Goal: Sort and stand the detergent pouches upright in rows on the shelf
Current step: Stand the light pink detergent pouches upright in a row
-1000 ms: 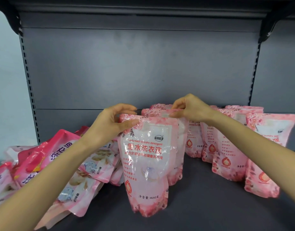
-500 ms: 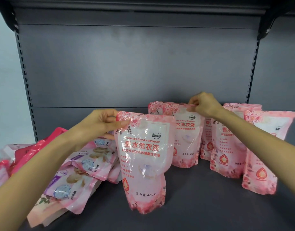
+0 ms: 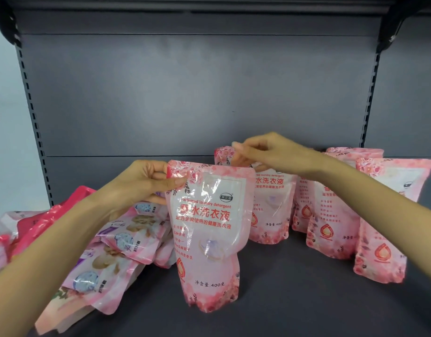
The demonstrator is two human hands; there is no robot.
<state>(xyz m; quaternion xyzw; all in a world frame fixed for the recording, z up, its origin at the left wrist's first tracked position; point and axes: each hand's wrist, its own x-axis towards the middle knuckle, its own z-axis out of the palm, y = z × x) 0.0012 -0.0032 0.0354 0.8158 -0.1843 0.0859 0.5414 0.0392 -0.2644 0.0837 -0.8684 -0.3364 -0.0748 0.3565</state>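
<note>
Since half a second before, the right hand [image 3: 265, 152] had slid leftward along the top of the rear pouch [image 3: 270, 215], from its right corner toward its left. The front pouch [image 3: 209, 234] had barely shifted.

Head view. We logged the left hand [image 3: 146, 183] pinching the front pouch's top left corner, thumb laid across the printed face, fingers curled behind the seal. That pouch stood upright on the dark shelf [image 3: 294, 300], near its middle and forward of the others, base on the deck. The right hand's fingers curled over the rear pouch's top seal, thumb beneath, pinching it; the fingertips were blurred. The rear pouch stood upright just behind and to the right of the front one, partly hidden by it. Further right we counted at least three more pink pouches [image 3: 385, 215] standing, in a line running toward the shelf's front edge. Left of the front pouch we noted a heap of pouches [image 3: 117, 246] lying flat and overlapped, some pink-and-purple, some deep pink. A grey back panel [image 3: 197, 93] rose behind.
</note>
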